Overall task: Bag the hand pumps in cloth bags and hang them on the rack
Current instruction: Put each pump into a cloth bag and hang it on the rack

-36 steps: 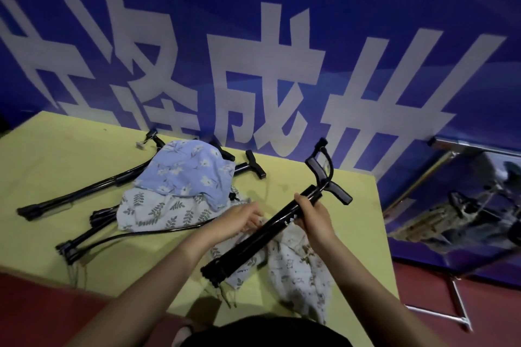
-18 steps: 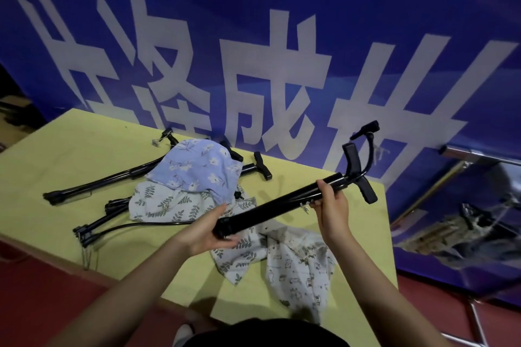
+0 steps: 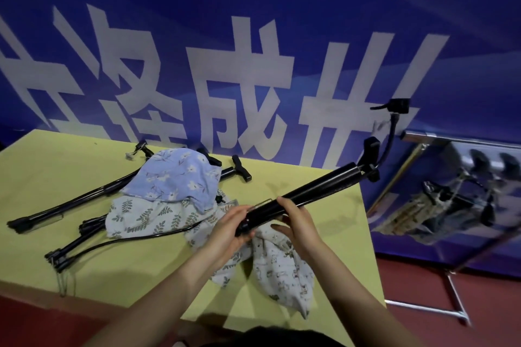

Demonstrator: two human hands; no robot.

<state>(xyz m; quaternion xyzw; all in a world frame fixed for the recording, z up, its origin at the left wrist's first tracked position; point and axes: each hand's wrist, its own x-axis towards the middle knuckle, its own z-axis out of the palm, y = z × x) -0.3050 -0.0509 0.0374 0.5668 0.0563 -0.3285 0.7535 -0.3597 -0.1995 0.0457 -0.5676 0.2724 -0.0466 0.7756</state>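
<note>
Pump (image 3: 298, 198): black, long, held in the air over the near right part of the table (image 3: 56, 183), foot end low toward us, T-handle end raised toward the far right corner, hose curling up past it. Our left hand (image 3: 229, 229) curls round the foot end; our right hand (image 3: 296, 222) grips the barrel just beside it, fingers over the top. Both hands closed on the pump, none free.

Directly beneath: a pale printed bag (image 3: 279, 267), crumpled, partly hanging off the near edge. We cannot tell where its mouth lies.

Left of that, a leaf-print bag (image 3: 141, 217) with a blue flowered bag (image 3: 177, 177) lying on top of it. More pumps (image 3: 70, 205) lie partly under these, feet toward the near left, handles toward the wall.

Far right, beyond the table: the rack (image 3: 462, 191), blurred, with what look like bagged pumps hanging on it.

Risks, as we judge them:
- Bag mouth not open; feeding the foot in may just bunch cloth or push the bag off the edge.
- Freeing one hand to open it leaves the long pump on a single grip near one end; the handle end could drop.
- Hose sticks out and may snag the mouth.
</note>
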